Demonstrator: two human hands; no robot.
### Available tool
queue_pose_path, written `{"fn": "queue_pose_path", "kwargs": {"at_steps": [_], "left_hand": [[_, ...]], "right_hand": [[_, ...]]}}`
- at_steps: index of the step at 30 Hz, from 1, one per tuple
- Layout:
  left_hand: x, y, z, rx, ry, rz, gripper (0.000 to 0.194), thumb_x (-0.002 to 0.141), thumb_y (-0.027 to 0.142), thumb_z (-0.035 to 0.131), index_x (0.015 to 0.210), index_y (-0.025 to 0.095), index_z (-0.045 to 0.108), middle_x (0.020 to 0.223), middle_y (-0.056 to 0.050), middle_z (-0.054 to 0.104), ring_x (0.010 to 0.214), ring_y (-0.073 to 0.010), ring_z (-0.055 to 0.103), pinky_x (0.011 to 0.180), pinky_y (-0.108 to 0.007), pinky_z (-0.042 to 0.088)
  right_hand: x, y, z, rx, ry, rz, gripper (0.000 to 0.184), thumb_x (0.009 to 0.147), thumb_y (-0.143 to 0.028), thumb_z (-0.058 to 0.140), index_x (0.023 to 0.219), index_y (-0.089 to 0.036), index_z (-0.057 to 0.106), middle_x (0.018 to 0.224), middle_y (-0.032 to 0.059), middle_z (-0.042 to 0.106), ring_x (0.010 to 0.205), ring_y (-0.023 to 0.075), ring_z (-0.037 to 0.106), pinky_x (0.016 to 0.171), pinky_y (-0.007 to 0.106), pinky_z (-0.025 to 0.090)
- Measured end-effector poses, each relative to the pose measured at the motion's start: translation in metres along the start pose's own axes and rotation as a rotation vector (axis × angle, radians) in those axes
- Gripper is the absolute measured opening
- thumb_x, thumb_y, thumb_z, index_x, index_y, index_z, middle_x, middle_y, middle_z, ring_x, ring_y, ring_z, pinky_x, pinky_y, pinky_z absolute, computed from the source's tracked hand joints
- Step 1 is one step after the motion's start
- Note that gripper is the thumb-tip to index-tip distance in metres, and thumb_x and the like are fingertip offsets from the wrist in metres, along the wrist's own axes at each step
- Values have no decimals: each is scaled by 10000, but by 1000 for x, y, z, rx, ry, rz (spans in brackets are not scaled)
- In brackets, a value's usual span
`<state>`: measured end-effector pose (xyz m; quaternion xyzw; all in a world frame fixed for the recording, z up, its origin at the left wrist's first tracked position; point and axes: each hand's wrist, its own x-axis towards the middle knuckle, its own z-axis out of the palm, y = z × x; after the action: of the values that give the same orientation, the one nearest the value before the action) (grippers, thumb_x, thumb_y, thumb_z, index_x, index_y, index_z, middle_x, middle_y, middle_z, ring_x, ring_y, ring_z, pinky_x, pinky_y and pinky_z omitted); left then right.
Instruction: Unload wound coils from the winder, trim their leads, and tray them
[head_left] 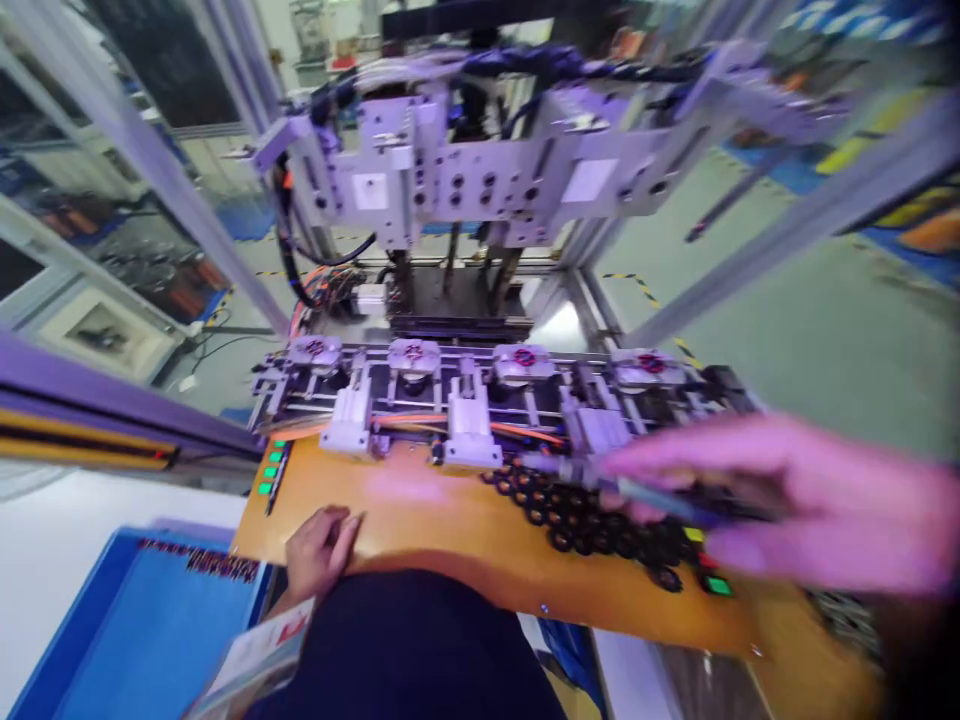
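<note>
My left hand point(319, 550) rests at the near edge of the orange board point(420, 500), its fingers curled in and nothing visible in them. Smeared by motion, my right hand point(810, 500) is closed round a slim pen-shaped tool point(652, 495) whose tip points left. Below the tool, many black rings point(577, 525) lie in a cluster on the board; the tool's exact kind is too blurred to name. Behind the board is a row of metal fixtures, one a holder point(523, 362) with a dark red-and-black part on top.
Overhead spans a metal machine head point(480, 180) with cables. Green buttons point(270, 470) sit at the board's left end, and a green button point(718, 586) at its right. A blue bin point(142, 630) with small parts stands lower left. Frame posts point(150, 170) flank the machine.
</note>
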<state>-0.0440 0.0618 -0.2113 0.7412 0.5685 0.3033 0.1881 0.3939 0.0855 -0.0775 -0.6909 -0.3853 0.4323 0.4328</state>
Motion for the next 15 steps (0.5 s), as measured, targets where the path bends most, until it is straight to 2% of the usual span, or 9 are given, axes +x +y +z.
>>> {"fn": "queue_pose_path", "kwargs": {"at_steps": [4, 7, 9, 12, 15], "left_hand": [[2, 22, -1, -158, -278, -24, 313, 916, 398, 540, 972, 155, 729, 775, -64, 731, 632, -136, 648, 625, -226, 523], [3, 43, 5, -303, -496, 45, 289, 907, 379, 556, 866, 175, 757, 808, -47, 743, 669, -125, 659, 639, -200, 514], [2, 51, 12, -354, -573, 62, 269, 891, 365, 582, 871, 157, 752, 722, -31, 717, 618, -114, 631, 607, -188, 491], [-2, 54, 23, -373, -598, 29, 302, 885, 345, 593, 1051, 119, 705, 653, -10, 672, 541, -97, 571, 533, -176, 442], [-7, 54, 27, -362, -583, 6, 388, 871, 336, 619, 1188, 114, 640, 677, 2, 666, 536, -88, 556, 513, -168, 424]], "right_hand": [[-63, 62, 112, 101, -387, 57, 457, 738, -569, 661, 819, -128, 753, 875, 110, 754, 840, 231, 718, 767, 374, 576], [-79, 88, 162, 75, -483, 39, 501, 713, -602, 684, 920, -153, 760, 861, 125, 753, 803, 272, 719, 748, 427, 588], [-75, 98, 179, 41, -460, 6, 575, 774, -662, 581, 966, -145, 745, 847, 134, 747, 753, 266, 718, 698, 417, 594], [-65, 113, 186, -77, -347, -78, 588, 872, -657, 465, 987, -129, 698, 804, 93, 723, 673, 201, 692, 643, 365, 578], [-61, 124, 181, -278, -199, -227, 444, 897, -559, 545, 987, -140, 660, 905, 61, 694, 821, 176, 663, 793, 381, 542]]}}
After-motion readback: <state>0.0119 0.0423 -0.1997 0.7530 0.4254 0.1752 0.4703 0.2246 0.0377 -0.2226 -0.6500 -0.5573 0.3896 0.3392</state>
